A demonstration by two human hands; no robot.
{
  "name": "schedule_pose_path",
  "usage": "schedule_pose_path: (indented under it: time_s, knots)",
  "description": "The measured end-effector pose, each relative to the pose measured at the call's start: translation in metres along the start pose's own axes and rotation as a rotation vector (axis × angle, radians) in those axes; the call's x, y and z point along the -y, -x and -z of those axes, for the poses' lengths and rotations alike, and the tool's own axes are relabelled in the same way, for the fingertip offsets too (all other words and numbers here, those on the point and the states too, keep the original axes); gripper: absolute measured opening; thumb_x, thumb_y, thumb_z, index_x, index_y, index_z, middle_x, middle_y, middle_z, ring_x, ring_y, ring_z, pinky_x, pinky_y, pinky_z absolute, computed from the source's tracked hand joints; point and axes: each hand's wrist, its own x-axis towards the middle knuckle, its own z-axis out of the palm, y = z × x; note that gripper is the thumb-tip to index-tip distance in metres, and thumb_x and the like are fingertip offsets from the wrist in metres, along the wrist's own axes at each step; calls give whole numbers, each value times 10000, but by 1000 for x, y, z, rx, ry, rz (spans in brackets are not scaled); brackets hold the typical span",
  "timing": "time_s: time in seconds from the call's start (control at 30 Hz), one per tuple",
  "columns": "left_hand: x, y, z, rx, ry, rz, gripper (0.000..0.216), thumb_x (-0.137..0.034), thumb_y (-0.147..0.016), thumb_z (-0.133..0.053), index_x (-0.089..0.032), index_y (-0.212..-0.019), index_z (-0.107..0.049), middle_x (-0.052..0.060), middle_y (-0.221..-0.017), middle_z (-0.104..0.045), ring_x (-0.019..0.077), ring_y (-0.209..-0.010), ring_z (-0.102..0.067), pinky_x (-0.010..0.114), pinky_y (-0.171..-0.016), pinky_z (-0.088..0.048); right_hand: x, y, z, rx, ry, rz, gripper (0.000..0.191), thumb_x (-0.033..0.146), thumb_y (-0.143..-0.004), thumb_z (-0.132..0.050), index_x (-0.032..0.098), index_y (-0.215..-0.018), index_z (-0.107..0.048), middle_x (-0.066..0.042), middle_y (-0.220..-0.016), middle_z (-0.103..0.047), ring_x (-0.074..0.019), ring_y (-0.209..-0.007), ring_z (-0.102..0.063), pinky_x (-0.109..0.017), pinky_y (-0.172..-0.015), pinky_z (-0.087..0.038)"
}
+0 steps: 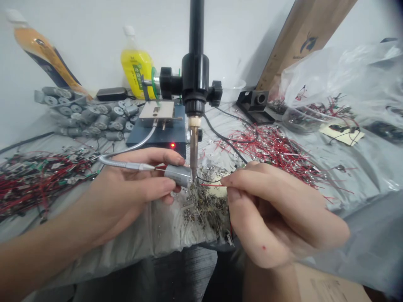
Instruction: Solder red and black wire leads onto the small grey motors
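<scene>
My left hand (141, 180) is closed around a small grey cylindrical motor (176, 175), pinched between thumb and fingers. The motor's end face meets the tip of a soldering iron (194, 155), which points straight down from a black stand. A solder feed tube (126, 165) curves over my left hand, its pale nozzle near the motor. My right hand (267, 205) pinches a thin red wire (210, 185) and a black one, their far ends at the iron tip beside the motor. Whether the wires touch the motor is too small to tell.
A blue solder feeder (157, 136) with a red light stands behind. Grey motors (94, 115) are piled at back left, wires (40, 176) at left, red wires (277, 155) at right. Metal scraps (204, 209) lie under the iron. A yellow bottle (137, 69) stands behind.
</scene>
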Motion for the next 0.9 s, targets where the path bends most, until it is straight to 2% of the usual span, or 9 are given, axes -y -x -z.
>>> schedule_pose_path:
  time_s: [0.1,0.3,0.53,0.67,0.9]
  knots:
    - [-2,2,-2,14,8,7,237,-109,-709,-964,-212,-911,-898,-5,-768,-819,92,-616,-713,101,-531,-564,1,2,-4,1,8,-19,206,-18,-893,-672,163,-934,-760,24,-679,-627,-88,-549,-536,-285,-494,-390]
    - [-4,4,-1,11,14,40,246,-144,-714,-1018,-258,-910,-922,-11,-645,-752,103,-600,-686,106,-541,-577,6,9,-14,-76,40,-137,151,90,-974,-663,194,-884,-724,19,-701,-615,-95,-581,-531,-330,-545,-345]
    - [-4,3,0,-19,0,40,258,-146,-707,-1021,-255,-923,-933,22,-732,-821,128,-632,-734,104,-512,-566,7,6,-11,-59,74,-138,152,102,-984,-664,201,-890,-733,26,-686,-585,-87,-573,-497,-337,-556,-332]
    - [-4,2,0,-18,15,50,256,-165,-724,-1029,-261,-940,-933,27,-756,-838,125,-640,-746,99,-522,-572,10,4,-10,-31,108,-163,166,97,-975,-668,199,-873,-750,20,-676,-586,-95,-567,-501,-337,-551,-366]
    - [-2,3,3,-1,27,44,275,-178,-759,-1037,-266,-998,-935,26,-801,-854,109,-626,-740,101,-543,-587,11,2,-11,-58,125,-154,172,99,-1004,-655,201,-895,-740,20,-687,-597,-98,-582,-511,-321,-552,-375]
